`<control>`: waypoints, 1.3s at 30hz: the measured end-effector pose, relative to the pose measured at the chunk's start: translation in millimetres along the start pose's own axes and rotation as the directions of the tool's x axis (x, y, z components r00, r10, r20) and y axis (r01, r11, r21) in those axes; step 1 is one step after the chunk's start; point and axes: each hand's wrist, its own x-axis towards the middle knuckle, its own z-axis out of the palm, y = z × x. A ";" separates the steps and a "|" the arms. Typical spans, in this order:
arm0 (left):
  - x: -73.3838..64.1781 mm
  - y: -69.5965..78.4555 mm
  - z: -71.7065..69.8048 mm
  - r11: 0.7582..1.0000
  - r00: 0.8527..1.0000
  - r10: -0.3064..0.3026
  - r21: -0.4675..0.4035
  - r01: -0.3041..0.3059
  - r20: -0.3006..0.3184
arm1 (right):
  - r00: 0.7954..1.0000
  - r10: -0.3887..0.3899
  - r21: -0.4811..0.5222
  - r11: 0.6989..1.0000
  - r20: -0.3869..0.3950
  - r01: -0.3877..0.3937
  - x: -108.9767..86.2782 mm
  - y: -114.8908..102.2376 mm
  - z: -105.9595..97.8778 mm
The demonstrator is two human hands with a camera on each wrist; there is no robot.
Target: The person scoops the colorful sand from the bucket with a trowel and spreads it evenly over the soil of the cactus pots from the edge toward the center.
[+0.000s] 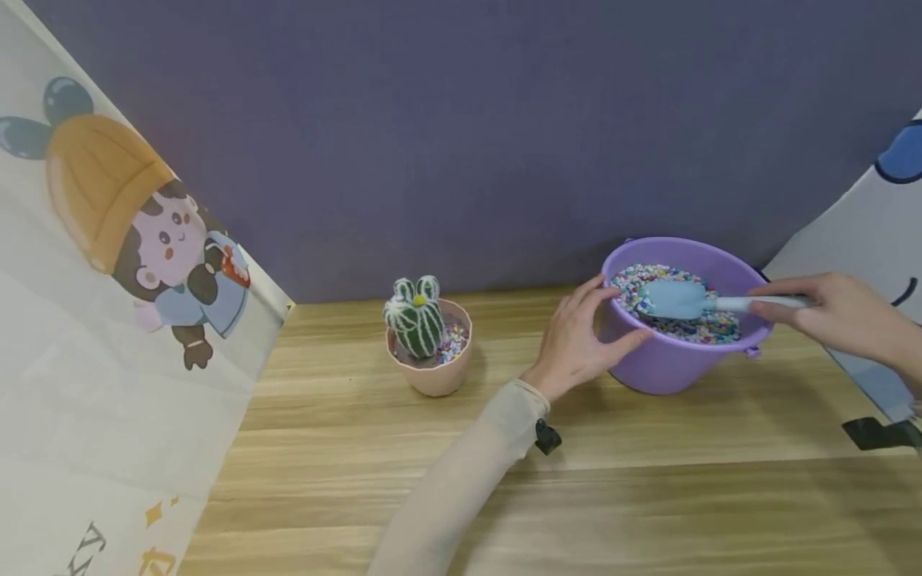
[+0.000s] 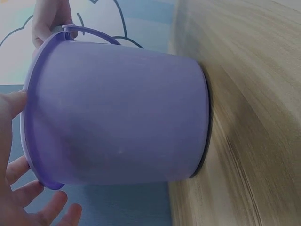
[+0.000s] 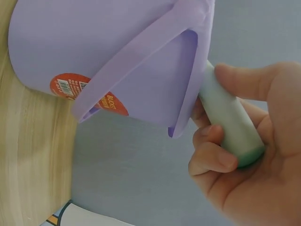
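A purple bucket filled with small multicoloured pebbles stands on the wooden table. Along its near left rim, my left hand rests with fingers spread and thumb on the front edge. Over the pebbles lies the pale blue blade of a small shovel, tilted inside the bucket. My right hand grips the shovel's handle, which crosses the bucket's right rim; in the right wrist view the fingers curl round its green-tipped end.
Left of the bucket is a pink pot with a striped cactus and some coloured pebbles. A dark blue wall rises behind the table. Printed panels stand at both sides. The bucket's handle hangs down its side.
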 end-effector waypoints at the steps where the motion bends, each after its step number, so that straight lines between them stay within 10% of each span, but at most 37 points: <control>1: 0.1 0.3 0.5 1.000 1.000 0.000 0.000 0.000 0.004 | 1.000 0.013 0.013 1.000 -0.004 -0.013 -2.1 0.2 -0.5; 39: -30.6 -14.8 -7.5 0.992 0.996 -0.081 -0.102 0.077 -0.029 | 0.993 0.036 0.122 0.992 -0.111 -0.023 -28.3 -31.2 -10.1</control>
